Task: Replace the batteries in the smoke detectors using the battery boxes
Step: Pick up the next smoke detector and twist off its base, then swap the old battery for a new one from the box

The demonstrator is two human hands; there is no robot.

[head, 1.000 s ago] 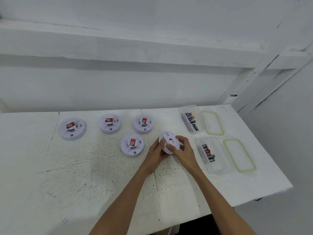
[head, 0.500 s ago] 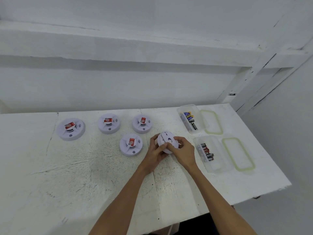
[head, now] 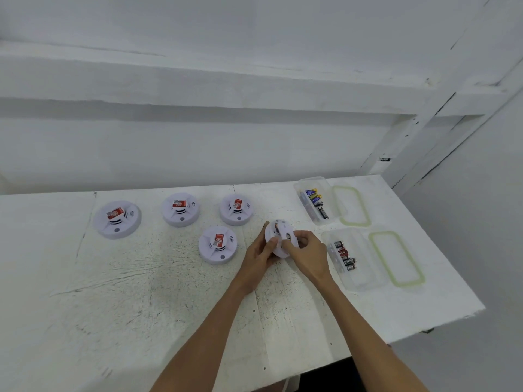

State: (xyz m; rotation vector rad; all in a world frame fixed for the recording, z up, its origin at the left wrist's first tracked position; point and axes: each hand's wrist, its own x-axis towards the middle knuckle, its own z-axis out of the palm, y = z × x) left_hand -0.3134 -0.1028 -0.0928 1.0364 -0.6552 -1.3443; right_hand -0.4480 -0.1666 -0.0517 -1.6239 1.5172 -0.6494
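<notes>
White smoke detector (head: 274, 233), left grip (head: 257, 258) clasping its rim, right grip (head: 310, 253) pinching it.

Five detectors (head: 117, 219) (head: 180, 209) (head: 236, 209) (head: 218, 244) (head: 280, 246), two boxes (head: 317, 202) (head: 365, 267) (two lids (head: 351, 205) (head: 396, 258)).

Soft, even, bright light, faint shadows, mild softness (wide-angle bending at edges)

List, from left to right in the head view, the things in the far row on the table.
In order: left smoke detector → middle smoke detector → right smoke detector → far battery box → green-rimmed lid.
</notes>
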